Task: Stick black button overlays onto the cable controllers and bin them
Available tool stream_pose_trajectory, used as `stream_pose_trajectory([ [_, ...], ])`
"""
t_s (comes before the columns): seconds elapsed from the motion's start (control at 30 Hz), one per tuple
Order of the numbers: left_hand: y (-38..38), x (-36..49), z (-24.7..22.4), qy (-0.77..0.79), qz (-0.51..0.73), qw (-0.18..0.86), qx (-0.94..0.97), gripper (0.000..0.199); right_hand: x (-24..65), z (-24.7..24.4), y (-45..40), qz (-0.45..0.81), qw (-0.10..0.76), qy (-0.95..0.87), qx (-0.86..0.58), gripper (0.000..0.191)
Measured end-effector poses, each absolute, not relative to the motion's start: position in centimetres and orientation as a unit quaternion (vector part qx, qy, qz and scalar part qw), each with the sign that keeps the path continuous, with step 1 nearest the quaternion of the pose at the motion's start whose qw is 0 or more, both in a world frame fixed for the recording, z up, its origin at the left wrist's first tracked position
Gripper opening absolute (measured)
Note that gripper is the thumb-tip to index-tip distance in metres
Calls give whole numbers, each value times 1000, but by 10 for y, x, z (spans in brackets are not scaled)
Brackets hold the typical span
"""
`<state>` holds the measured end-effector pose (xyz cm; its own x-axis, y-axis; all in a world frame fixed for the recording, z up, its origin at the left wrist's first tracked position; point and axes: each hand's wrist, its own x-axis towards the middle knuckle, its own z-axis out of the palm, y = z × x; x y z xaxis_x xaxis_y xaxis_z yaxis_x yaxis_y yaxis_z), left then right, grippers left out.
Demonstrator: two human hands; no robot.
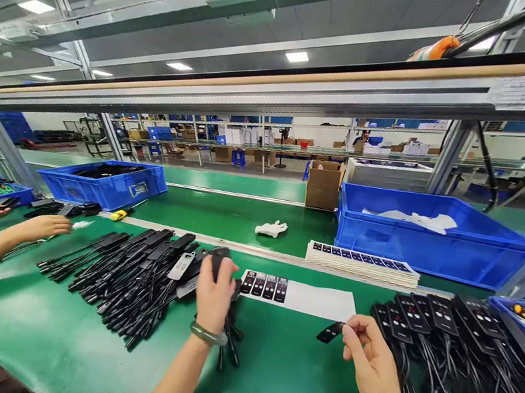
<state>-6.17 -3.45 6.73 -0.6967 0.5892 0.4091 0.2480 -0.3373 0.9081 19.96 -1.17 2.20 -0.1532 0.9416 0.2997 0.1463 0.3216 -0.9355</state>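
Note:
My left hand (214, 296), with a dark bangle at its wrist, is closed on a flat black cabled controller (218, 260). It is at the right end of a heap of similar black controllers with cables (138, 269); a grey-faced one (182, 265) lies beside it. Between thumb and fingertips, my right hand (371, 358) pinches a small black label (331, 332) with light markings, held tilted above the green table. A white backing sheet (318, 299) lies between my hands and carries several black labels (264, 285) at its left end.
Controllers with labelled faces (444, 317) are heaped at right. Behind are a stack of label sheets (362, 264), a blue bin (432, 240), a white glove (271, 228) and another blue bin (104, 185). A co-worker's hands (46, 226) are at left, near a yellow cutter (118, 215).

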Motion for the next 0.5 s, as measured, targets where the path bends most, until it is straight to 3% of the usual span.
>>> stream_pose_trajectory([
  [0.2, -50, -92, 99, 404, 883, 39, 234, 24, 198, 22, -10, 427, 509, -627, -407, 26],
  [0.3, -51, -72, 98, 368, 858, 253, 255, 30, 197, 21, -9, 449, 518, -610, -398, 26],
  [0.4, -50, -37, 80, 386, 712, 531, 249, 33, 198, 21, -8, 483, 526, -586, -383, 26],
  [0.5, -53, -1, 55, 374, 603, 658, 254, 35, 198, 22, -8, 512, 529, -565, -373, 26],
])
